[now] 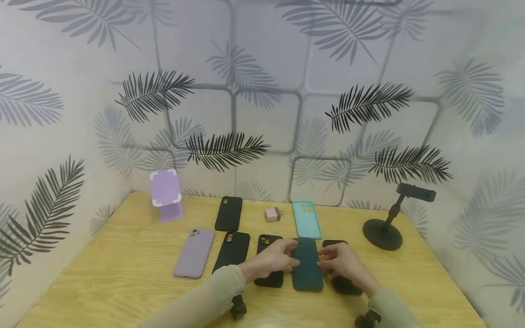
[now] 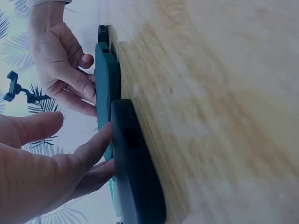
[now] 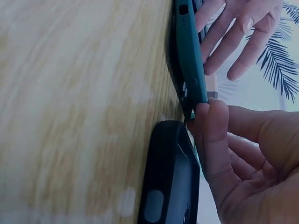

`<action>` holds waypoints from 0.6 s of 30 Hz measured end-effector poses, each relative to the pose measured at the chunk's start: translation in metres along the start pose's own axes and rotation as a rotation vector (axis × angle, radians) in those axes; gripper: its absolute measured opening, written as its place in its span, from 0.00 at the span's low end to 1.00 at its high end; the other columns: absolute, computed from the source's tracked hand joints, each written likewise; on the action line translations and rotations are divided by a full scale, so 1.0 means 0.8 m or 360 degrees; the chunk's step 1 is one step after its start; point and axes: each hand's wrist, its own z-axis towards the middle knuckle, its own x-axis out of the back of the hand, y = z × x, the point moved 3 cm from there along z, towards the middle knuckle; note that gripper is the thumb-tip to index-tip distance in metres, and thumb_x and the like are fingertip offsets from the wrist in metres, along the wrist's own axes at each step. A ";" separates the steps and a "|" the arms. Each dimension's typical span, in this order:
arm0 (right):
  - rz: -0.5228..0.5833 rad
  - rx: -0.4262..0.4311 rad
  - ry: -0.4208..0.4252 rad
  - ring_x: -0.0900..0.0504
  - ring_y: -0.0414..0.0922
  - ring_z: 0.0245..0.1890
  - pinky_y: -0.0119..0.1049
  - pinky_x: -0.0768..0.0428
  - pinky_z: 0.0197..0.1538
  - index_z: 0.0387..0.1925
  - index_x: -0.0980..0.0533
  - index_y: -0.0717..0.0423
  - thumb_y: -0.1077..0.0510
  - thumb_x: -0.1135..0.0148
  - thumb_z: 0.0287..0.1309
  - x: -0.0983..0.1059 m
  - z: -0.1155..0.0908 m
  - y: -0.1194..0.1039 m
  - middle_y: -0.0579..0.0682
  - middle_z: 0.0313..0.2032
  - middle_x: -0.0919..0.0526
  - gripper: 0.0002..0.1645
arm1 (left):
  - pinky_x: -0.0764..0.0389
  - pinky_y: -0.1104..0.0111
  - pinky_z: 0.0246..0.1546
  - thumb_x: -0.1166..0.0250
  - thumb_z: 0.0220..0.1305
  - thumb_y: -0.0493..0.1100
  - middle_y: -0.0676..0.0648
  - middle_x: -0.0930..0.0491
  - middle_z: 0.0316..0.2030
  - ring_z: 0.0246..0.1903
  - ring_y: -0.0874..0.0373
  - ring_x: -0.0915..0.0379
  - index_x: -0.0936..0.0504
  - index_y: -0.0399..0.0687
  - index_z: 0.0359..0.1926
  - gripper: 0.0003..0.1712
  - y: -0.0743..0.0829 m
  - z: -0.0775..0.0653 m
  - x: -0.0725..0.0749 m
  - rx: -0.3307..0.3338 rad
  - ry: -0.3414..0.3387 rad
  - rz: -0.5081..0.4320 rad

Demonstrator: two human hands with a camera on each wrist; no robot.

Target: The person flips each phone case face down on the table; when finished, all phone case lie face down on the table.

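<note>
A dark teal phone case (image 1: 307,264) lies back up between the two hands. At its right edge the thumb and fingertips of my right hand (image 1: 342,262) pinch it; in the right wrist view this edge (image 3: 192,60) is tilted up from the wood. My left hand (image 1: 275,257) is at the opposite edge, thumb and fingers spread apart and relaxed, with fingertips over a black phone case (image 1: 270,279). Under the right hand lies another black case (image 1: 346,286), its hollow side showing in the right wrist view.
Farther left are a lilac case (image 1: 194,253) and two black cases, one at the back (image 1: 229,214) and one nearer (image 1: 234,248). Behind the hands lie a pink charger plug (image 1: 272,214) and a turquoise case (image 1: 307,221). A purple stand (image 1: 166,189) and a black phone holder (image 1: 383,233) flank them.
</note>
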 end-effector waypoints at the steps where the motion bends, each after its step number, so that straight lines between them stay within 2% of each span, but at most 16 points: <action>1: -0.0012 -0.0002 -0.0004 0.14 0.47 0.27 0.41 0.14 0.27 0.53 0.25 0.77 0.65 0.31 0.55 0.000 -0.001 0.000 0.62 0.37 0.13 0.26 | 0.19 0.52 0.53 0.38 0.65 0.30 0.30 0.41 0.70 0.68 0.36 0.40 0.39 0.35 0.71 0.35 0.000 0.000 0.000 0.0000 -0.0001 0.0007; 5: -0.0008 -0.0026 -0.0010 0.13 0.49 0.31 0.42 0.13 0.29 0.53 0.25 0.78 0.66 0.31 0.55 -0.002 -0.002 0.000 0.66 0.41 0.14 0.26 | 0.18 0.52 0.52 0.38 0.65 0.30 0.29 0.41 0.70 0.65 0.37 0.34 0.38 0.35 0.71 0.35 0.000 0.001 0.001 -0.0003 -0.0002 0.0027; 9: -0.0005 -0.0041 -0.0024 0.13 0.49 0.32 0.42 0.13 0.30 0.54 0.25 0.77 0.66 0.32 0.56 -0.002 -0.001 0.000 0.66 0.42 0.14 0.26 | 0.18 0.53 0.51 0.38 0.65 0.31 0.30 0.40 0.69 0.63 0.38 0.32 0.38 0.36 0.71 0.34 0.000 0.001 0.002 0.0000 0.0005 0.0030; 14: -0.0003 0.0019 -0.0043 0.13 0.49 0.33 0.43 0.13 0.30 0.54 0.25 0.75 0.66 0.32 0.56 0.001 0.003 0.000 0.65 0.42 0.14 0.25 | 0.20 0.52 0.55 0.38 0.65 0.32 0.33 0.37 0.69 0.66 0.38 0.36 0.37 0.36 0.70 0.34 0.003 0.001 0.005 -0.0015 0.0016 0.0081; 18: 0.0013 0.0095 -0.0018 0.14 0.49 0.38 0.42 0.13 0.35 0.54 0.25 0.73 0.64 0.32 0.57 0.005 0.009 0.000 0.65 0.43 0.14 0.25 | 0.24 0.50 0.59 0.38 0.66 0.34 0.35 0.33 0.66 0.67 0.39 0.38 0.35 0.37 0.69 0.32 0.007 0.005 0.008 -0.0053 0.0043 0.0142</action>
